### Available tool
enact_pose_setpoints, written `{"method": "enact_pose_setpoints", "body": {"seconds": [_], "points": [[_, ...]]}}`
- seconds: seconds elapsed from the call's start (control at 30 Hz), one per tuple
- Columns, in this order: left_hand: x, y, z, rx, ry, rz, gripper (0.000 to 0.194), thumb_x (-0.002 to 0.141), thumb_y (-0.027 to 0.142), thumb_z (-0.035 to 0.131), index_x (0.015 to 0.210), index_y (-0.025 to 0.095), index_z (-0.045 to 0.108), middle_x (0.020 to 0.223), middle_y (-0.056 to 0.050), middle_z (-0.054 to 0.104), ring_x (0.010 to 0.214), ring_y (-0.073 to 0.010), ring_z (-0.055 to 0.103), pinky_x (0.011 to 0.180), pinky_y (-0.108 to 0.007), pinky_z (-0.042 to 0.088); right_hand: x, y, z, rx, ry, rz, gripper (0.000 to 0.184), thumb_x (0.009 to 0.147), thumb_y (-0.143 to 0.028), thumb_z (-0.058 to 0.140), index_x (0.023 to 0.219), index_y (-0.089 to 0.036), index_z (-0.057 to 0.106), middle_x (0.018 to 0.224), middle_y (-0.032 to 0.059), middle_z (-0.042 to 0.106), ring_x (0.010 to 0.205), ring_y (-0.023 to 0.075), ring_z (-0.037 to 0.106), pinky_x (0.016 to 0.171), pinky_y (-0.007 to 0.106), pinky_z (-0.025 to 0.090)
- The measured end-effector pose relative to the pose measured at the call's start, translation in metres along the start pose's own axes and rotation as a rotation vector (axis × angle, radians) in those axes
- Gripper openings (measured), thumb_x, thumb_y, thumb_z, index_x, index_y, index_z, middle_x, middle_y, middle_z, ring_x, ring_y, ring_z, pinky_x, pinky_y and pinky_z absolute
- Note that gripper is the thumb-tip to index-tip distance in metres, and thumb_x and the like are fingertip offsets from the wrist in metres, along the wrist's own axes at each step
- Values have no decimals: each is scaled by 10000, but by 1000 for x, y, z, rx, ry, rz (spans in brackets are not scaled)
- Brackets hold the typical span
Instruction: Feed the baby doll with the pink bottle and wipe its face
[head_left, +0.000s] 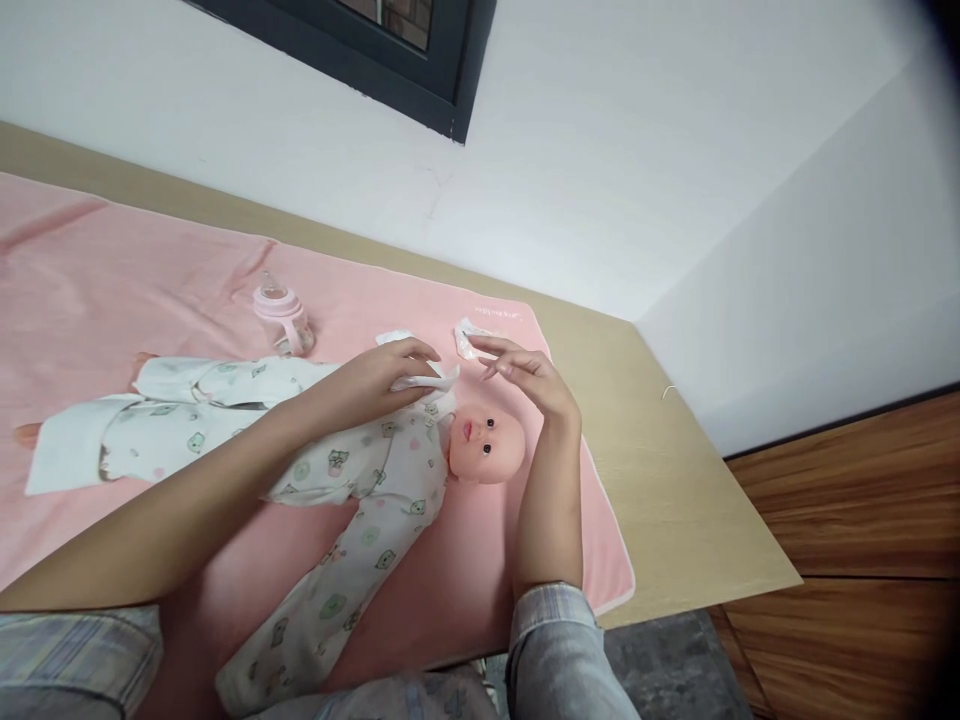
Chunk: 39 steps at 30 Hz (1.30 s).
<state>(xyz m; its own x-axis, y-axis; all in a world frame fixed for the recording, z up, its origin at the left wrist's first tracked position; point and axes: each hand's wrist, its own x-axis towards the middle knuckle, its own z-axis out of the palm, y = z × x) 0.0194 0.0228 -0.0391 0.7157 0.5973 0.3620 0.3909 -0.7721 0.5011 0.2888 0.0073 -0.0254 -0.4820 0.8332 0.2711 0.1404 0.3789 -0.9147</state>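
A baby doll (487, 450) lies on its back on a pink blanket (112, 260), its head to the right. It wears a white printed outfit (337, 460), one long sleeve stretched toward me. Over the doll's upper chest, my left hand (390, 380) has its fingers closed on a thin white tissue (427, 382). My right hand (532, 378) hovers just beyond the doll's head, fingers apart and nothing in them. Behind its fingertips lies a small white packet or crumpled tissue (466, 340); which of the two I cannot tell.
A pink-lidded baby bottle (283, 315) stands on the blanket beyond the doll's legs. The wooden table (660, 480) shows past the blanket's right edge. A white wall (570, 180) with a dark window frame (442, 100) rises behind, and wood-grain panels (847, 500) are at the right.
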Motion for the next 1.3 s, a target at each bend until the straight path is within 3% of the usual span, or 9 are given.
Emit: {"method": "enact_pose_setpoints", "body": {"seconds": [0.1,0.2,0.3,0.43,0.63,0.77,0.97,1.07,1.3], "points": [[-1,-2,-8,14,-20,-4,332,961,382,454,1099,207,699,1216,-58,619,1078,-227,594,886,-305,440,3,-33,26,-251,-148,16,261,906,-461,575,941,-272,751,1393,7,554,1419,219,373,1149,424,346],[-2,1,-15,11,-50,-47,321,965,390,451,1048,204,698,1075,-35,677,950,-206,626,796,-272,441,8,-41,47,-449,-100,45,197,924,-340,564,976,-283,746,1244,20,635,1340,199,454,1137,406,349],[-3,3,-22,-8,-82,-102,333,972,424,439,1015,216,695,960,-10,704,835,-195,628,706,-252,424,12,-37,52,-473,-59,31,196,920,-253,559,974,-271,747,1070,22,682,1173,175,568,1064,365,413],[-6,-1,-32,31,-55,-194,366,944,472,466,919,187,695,882,-19,718,764,-199,635,667,-249,421,12,-28,42,-372,2,43,164,898,-285,596,951,-251,747,1017,22,689,1032,155,624,965,322,467],[-17,-9,-60,-101,9,-247,377,926,503,539,1172,251,673,1138,-13,703,1002,-221,646,801,-246,487,8,3,12,-199,248,142,195,813,-366,669,907,-205,728,994,47,704,939,164,647,876,316,490],[-29,-11,-81,-60,83,-246,413,929,560,542,1161,248,684,1167,-18,695,1024,-224,635,833,-280,499,2,30,-11,-182,383,251,276,716,-385,711,908,-185,722,815,24,700,715,134,602,740,295,465],[-45,-13,-104,-5,208,-335,381,916,565,568,1124,277,707,1138,20,704,1008,-226,642,930,-344,479,-6,47,-25,-186,423,400,418,676,-367,710,1047,-176,715,577,-32,602,576,122,503,690,300,437],[-52,-13,-112,2,271,-354,361,916,550,570,1095,273,716,1105,27,715,1035,-222,643,962,-336,463,1,56,-26,-120,463,378,503,675,-357,725,1144,-182,685,602,-30,626,623,137,552,742,311,469],[-57,-18,-117,-8,273,-383,322,929,518,577,1103,279,706,1132,38,707,1084,-218,623,960,-320,461,31,81,-33,65,476,300,714,698,-286,740,1372,-213,514,956,31,730,899,169,671,988,388,494]]}}
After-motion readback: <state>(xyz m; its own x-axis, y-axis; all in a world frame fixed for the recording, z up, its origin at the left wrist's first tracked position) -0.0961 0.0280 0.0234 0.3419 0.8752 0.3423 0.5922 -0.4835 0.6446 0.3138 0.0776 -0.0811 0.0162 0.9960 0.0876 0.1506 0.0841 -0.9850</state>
